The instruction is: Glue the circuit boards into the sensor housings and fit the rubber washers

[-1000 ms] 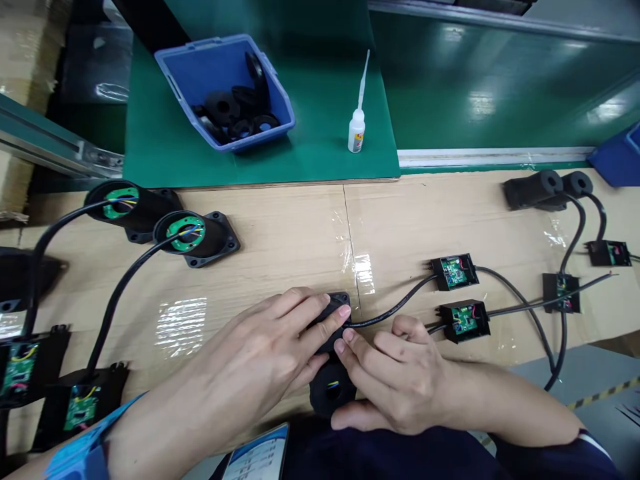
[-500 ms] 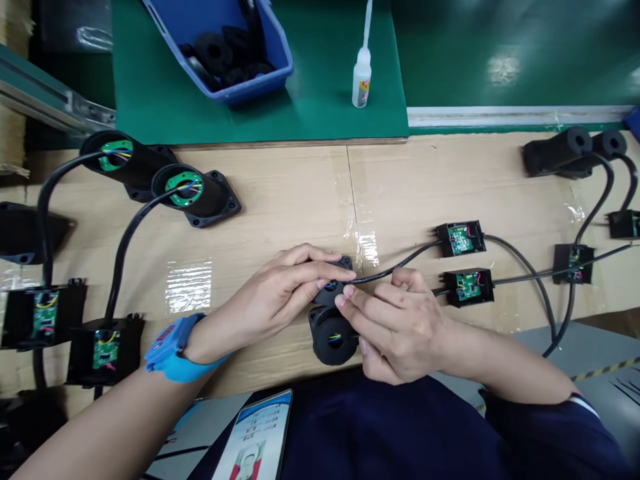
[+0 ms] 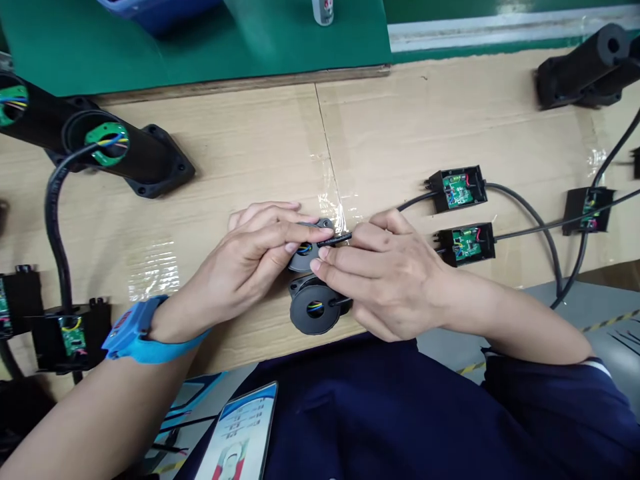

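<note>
- Left hand [image 3: 250, 257]: fingers drawn together, tips closed on the upper housing [image 3: 301, 259]. This is a small round dark part lying on the cardboard bench top [image 3: 240, 153], close to the near edge and right in front of the body.
- Right hand [image 3: 387, 280]: forefinger and thumb are pinched on the end of the black cable [image 3: 341, 237]. The other fingers are curled over the lower housing [image 3: 314, 310], which lies just beside the upper one. Whether the two touch cannot be told.
- Coloured wires [image 3: 315, 307] are seen in the lower housing's centre hole, and others are glimpsed between the fingertips at the upper one.
- Risk, wires: the thin leads could be strained or nicked if the cable is tugged or twisted against the rim of the hole.
- Risk, far end: the cable is run to an open circuit box [image 3: 457, 189]. A hard pull could drag that box into the second circuit box [image 3: 465, 243] just beside it, and the bare boards could be knocked.
- Risk, grip: both parts are held at the fingertips only. A slip could send a round housing rolling off the near edge.
- Risk, sight: the place where cable and housing meet is covered by fingers, so a poor seating could go unnoticed.
- Risk, snagging: crossed cables [image 3: 565, 227] lie to the right and could be caught by a sweeping forearm.
- A blue wrist strap [image 3: 133, 333] is noted on the left wrist. No cord from it can be seen.
</note>
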### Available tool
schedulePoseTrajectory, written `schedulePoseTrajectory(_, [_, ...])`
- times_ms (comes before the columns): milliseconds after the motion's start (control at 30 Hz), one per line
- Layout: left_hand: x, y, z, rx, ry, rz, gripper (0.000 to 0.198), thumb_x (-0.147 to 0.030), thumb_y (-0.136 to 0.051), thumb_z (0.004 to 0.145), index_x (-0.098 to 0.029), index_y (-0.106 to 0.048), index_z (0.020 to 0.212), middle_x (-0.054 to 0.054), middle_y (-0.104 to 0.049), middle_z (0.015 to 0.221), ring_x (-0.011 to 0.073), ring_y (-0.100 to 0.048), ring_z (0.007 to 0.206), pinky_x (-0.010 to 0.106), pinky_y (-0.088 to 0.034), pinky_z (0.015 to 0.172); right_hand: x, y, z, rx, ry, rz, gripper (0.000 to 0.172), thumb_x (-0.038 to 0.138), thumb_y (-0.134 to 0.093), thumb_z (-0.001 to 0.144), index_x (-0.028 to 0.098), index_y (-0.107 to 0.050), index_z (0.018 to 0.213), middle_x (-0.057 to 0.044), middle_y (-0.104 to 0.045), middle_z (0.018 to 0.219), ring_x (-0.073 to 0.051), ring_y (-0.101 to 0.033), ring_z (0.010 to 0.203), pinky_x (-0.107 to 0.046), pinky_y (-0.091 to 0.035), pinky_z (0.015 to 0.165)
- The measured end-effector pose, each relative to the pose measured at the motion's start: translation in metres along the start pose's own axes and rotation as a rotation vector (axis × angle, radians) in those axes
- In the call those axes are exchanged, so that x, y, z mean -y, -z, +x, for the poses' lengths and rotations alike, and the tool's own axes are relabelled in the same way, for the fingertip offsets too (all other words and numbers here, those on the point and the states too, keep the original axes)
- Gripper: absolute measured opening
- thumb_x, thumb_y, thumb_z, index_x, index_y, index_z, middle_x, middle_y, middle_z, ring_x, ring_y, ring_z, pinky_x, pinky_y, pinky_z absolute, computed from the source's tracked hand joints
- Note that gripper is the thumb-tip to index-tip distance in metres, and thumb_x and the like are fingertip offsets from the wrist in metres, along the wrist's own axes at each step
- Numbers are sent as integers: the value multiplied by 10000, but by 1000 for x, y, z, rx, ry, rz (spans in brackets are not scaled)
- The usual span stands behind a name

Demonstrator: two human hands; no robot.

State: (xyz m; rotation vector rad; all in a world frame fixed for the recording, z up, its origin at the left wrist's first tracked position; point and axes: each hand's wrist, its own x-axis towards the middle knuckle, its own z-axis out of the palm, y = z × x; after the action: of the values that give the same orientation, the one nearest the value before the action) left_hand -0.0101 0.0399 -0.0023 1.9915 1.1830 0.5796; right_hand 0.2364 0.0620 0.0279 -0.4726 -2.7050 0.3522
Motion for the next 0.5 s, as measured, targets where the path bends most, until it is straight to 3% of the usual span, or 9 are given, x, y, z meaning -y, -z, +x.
schedulePoseTrajectory(167, [-8,0,4,14,55,-29,352,-368,-392,1073,-369,-636,1326,12,-674,1293,253,-587,1240,499,-429,1088,-1,3,0,8,16,-4,283,166,-390,974,165,-672,960,-24,-711,975,-201,-544,899,-407,-391,812])
schedulePoseTrajectory(333, [-12,4,18,21,98,-33,438,-418,-469,1051,-317,-537,1472,40,-694,1071,215,-632,990,395,-515,953,-2,0,-2,8,16,-4,249,185,-423,946,175,-670,973,-33,-712,1018,-203,-559,890,-425,-415,779])
schedulePoseTrajectory(500, [-13,3,31,5,99,-181,428,-452,-589,993,-269,-616,1379,42,-681,1295,201,-678,991,346,-556,930,0,-1,-1,-13,16,13,227,215,-457,917,168,-675,959,-44,-722,987,-213,-582,872,-437,-415,742])
